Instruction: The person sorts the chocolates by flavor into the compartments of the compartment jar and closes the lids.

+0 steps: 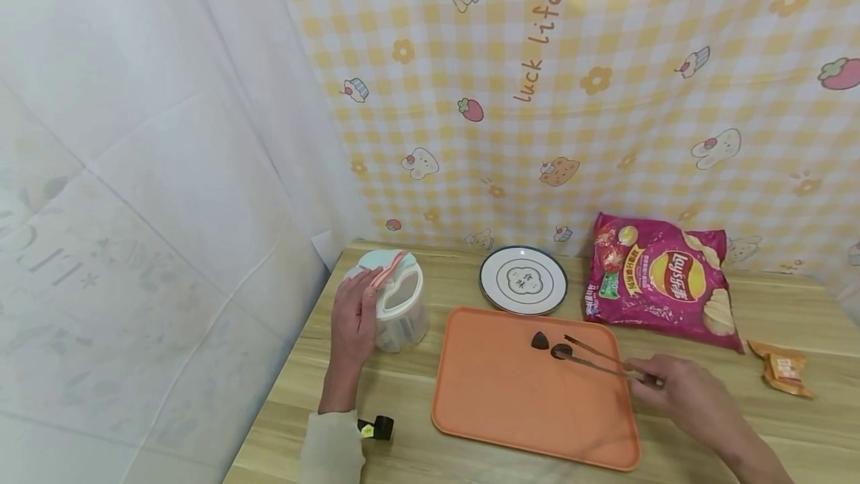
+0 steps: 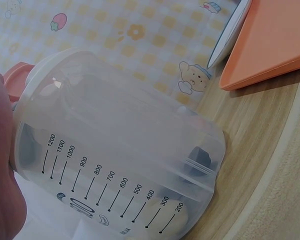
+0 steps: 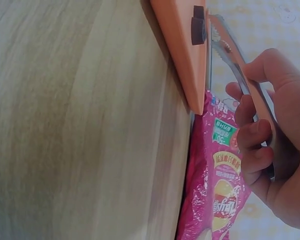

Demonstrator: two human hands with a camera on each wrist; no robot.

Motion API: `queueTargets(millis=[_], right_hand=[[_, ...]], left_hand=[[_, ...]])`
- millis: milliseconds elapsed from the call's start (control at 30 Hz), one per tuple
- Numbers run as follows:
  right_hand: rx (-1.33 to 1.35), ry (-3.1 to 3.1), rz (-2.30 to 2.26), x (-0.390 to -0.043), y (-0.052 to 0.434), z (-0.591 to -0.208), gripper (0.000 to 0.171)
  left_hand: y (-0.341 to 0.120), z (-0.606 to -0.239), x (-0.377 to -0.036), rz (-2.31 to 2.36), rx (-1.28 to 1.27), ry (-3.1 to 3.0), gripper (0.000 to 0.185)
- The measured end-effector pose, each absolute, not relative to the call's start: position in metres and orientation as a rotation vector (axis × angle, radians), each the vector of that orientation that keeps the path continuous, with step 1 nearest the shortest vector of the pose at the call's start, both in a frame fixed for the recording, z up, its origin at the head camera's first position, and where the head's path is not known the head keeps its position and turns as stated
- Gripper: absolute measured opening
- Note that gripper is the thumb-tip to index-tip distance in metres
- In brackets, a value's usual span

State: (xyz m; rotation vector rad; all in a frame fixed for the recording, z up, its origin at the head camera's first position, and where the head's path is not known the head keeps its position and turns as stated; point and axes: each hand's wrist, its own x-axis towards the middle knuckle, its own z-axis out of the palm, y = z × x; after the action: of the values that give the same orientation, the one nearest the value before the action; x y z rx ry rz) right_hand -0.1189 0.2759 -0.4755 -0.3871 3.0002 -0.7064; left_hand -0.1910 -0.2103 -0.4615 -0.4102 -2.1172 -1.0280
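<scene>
My left hand (image 1: 354, 312) grips the top of a clear storage canister (image 1: 403, 327) at its pale blue lid and pink handle (image 1: 390, 269). One part of the lid stands open. Through the canister's wall, in the left wrist view, a dark piece (image 2: 199, 160) and a pale rounded thing (image 2: 167, 216) show near the bottom. My right hand (image 1: 685, 394) holds metal tongs (image 1: 598, 364) over the right side of an orange tray (image 1: 497, 394). The tongs' arms are spread; one tip is right at a small dark round piece (image 1: 561, 351). A dark triangular piece (image 1: 540, 340) lies beside it.
A white plate (image 1: 523, 281) with a dark rim stands behind the tray. At the back right leans a magenta chip bag (image 1: 661, 282), with a small orange packet (image 1: 784, 368) near it. A black object with a yellow label (image 1: 376, 428) sits by my left sleeve.
</scene>
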Motion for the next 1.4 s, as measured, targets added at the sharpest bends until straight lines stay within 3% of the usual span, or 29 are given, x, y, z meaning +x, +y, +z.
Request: queueTargets(millis=[367, 1400], right_hand=[[-0.337, 2.941, -0.651, -0.12, 0.274, -0.481, 0.034], [-0.376, 3.08, -0.606, -0.118, 0.274, -0.487, 0.023]], left_hand=[[-0.21, -0.461, -0.191, -1.025, -0.414, -2.107, 0.032], [-0.21, -0.461, -0.191, -1.006, -0.404, -2.118, 0.033]])
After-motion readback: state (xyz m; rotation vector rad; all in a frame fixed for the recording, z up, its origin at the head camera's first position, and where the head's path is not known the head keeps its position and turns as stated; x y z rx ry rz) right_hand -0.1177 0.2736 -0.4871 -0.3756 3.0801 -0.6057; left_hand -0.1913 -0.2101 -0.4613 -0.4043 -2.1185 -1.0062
